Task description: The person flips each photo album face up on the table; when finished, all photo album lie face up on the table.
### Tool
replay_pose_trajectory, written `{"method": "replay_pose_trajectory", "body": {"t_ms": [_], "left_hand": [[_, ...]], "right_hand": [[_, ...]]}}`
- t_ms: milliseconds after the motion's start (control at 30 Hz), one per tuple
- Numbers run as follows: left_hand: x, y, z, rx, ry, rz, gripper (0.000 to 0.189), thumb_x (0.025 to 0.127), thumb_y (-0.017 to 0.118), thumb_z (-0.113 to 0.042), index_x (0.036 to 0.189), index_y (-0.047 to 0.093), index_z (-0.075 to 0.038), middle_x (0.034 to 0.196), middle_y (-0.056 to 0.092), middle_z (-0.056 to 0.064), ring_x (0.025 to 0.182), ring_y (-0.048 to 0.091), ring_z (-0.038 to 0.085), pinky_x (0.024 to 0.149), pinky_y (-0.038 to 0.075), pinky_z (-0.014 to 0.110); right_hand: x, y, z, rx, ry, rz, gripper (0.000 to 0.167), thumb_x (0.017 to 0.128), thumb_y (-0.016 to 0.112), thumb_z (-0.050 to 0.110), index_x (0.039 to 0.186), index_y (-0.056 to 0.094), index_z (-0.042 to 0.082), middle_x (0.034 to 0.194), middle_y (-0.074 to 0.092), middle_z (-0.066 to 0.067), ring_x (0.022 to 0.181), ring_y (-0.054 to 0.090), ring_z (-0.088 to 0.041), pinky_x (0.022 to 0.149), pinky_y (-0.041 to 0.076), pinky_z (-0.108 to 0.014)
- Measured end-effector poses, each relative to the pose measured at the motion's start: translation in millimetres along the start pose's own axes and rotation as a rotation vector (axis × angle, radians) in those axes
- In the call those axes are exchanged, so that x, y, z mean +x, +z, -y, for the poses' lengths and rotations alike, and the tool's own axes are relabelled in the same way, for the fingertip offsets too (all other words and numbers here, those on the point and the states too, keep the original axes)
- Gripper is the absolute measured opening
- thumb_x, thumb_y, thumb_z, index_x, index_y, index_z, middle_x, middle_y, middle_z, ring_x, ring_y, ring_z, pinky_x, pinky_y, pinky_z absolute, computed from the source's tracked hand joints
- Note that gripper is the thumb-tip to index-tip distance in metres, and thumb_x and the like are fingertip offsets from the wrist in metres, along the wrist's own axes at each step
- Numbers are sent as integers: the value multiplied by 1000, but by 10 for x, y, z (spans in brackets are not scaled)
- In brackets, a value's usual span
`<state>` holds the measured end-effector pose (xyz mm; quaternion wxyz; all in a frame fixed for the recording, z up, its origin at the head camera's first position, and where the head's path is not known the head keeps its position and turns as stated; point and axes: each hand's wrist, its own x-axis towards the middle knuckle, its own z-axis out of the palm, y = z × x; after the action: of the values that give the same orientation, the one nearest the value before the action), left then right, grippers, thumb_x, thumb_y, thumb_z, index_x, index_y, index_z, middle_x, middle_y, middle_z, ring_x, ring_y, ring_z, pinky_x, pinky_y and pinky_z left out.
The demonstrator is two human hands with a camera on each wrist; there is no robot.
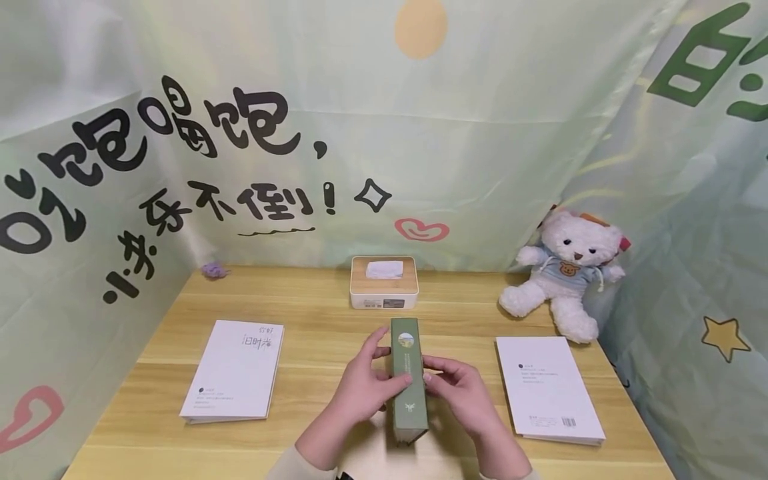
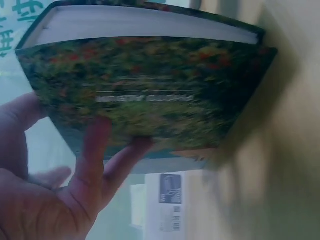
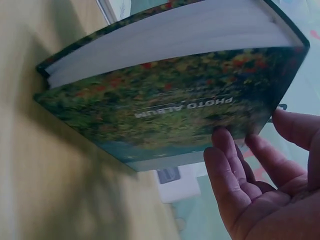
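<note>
A thick photo album (image 1: 414, 393) is held upright between both hands, its green spine facing up. A small round picture and pale lettering mark the spine. My left hand (image 1: 366, 387) grips it from the left, thumb on the spine and fingertips on the flowered cover (image 2: 150, 75). From the other side my right hand (image 1: 465, 393) holds it, thumb near the spine's edge and fingers against the cover printed "PHOTO ALBUM" (image 3: 175, 95). White page edges show in both wrist views. Whether its lower edge touches the table is hard to tell.
White books lie on the wooden table, one at left (image 1: 237, 373) and one at right (image 1: 549, 393). A tissue box (image 1: 384, 283) stands behind the album. A white teddy bear (image 1: 567, 273) sits at back right, a small purple object (image 1: 214, 270) at back left. Printed fabric surrounds the table.
</note>
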<state>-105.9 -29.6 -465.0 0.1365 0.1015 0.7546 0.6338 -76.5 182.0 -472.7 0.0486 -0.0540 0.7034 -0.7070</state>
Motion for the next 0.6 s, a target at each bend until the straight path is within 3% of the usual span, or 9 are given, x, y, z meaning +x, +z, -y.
{"method": "replay_pose_trajectory", "body": {"t_ms": [100,233,433,500,600], "left_hand": [[-19,-33,-25,31,-9,55,80,94,80,-18,164,42,-26,132,67,26,72,73,19,49,59,39],[-11,-45,-82,103,18,82,68,92,79,-17,156,55,-20,107,75,22,63,68,16,52,58,31],[-1,-21,-115,148,71,57,77,83,92,-26,151,58,-11,135,64,27,74,69,15,65,61,28],[1,-9,-111,155,72,39,79,81,94,-28,150,59,-11,138,63,26,80,71,20,67,62,31],[5,-6,-106,191,66,-3,83,77,96,-27,149,59,-9,141,62,24,99,70,29,81,63,41]], "right_hand": [[-1,-5,-84,42,8,46,39,100,64,-5,131,55,-26,126,63,-40,96,74,-12,86,63,-34],[11,-25,-188,68,59,77,42,101,64,-4,135,53,-25,126,66,-34,99,74,-14,88,63,-35],[16,-41,-230,4,127,109,46,103,66,6,138,55,-20,126,67,-27,94,73,-17,85,64,-41],[20,-47,-231,-22,129,120,46,103,67,9,139,56,-18,128,66,-28,93,74,-19,83,64,-43],[33,-41,-224,-49,132,118,46,102,69,11,138,58,-16,130,65,-30,93,75,-21,79,64,-44]]}}
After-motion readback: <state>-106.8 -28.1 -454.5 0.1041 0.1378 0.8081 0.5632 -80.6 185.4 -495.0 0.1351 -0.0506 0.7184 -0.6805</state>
